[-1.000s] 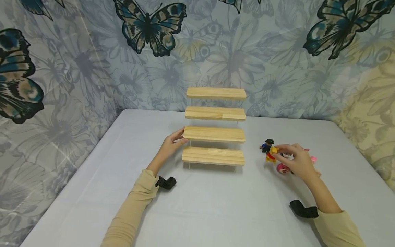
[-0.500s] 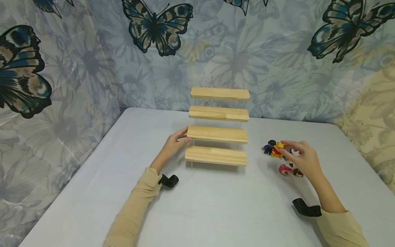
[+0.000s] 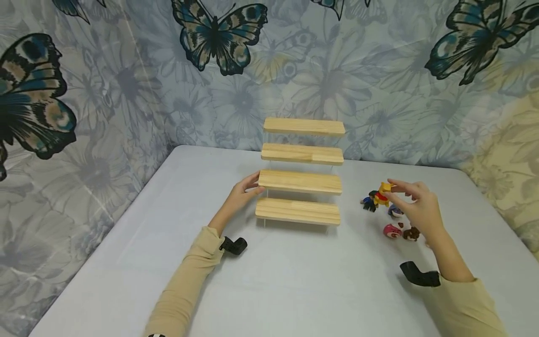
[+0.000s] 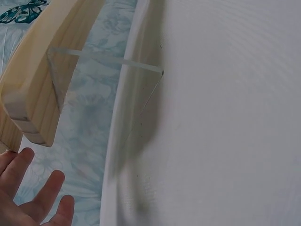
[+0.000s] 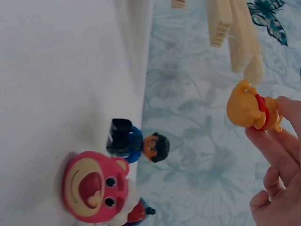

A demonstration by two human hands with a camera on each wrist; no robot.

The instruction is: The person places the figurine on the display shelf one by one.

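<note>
Hanging above the table (image 3: 303, 276), to the right of the shelf (image 3: 300, 182), is a yellow bear figurine (image 5: 251, 108): smooth, slightly glossy, round-headed, with a red part below the head. The right hand (image 3: 423, 208) pinches it between thumb and fingertips in a narrow hold, the lower fingers folded toward the palm.

Inspected from where I stand, the shelf comprises four pale wooden boards rising in steps, each a flat slab with visible grain and rounded corners, carried on thin, clear supports (image 4: 103, 59). The left hand (image 3: 243, 191) touches the left end of the second-lowest board, its fingers nearly straight and parted; how firmly it presses, I cannot tell.

Near the bear, on the table, is a dark-haired figurine (image 5: 135, 146) in blue. Closer to me lies a pink figurine (image 5: 96, 186), bulbous and smooth, with a tan face patch and open mouth; just beside it is a brown figurine (image 3: 411, 234), its details too small to read. The table wears a matte white cloth with faint creases. Both sleeves (image 3: 185, 276) are beige, soft and wrinkled. Beyond hangs a grey-blue floral backdrop (image 3: 328, 84) printed with large teal-and-black butterflies (image 3: 215, 37).
</note>
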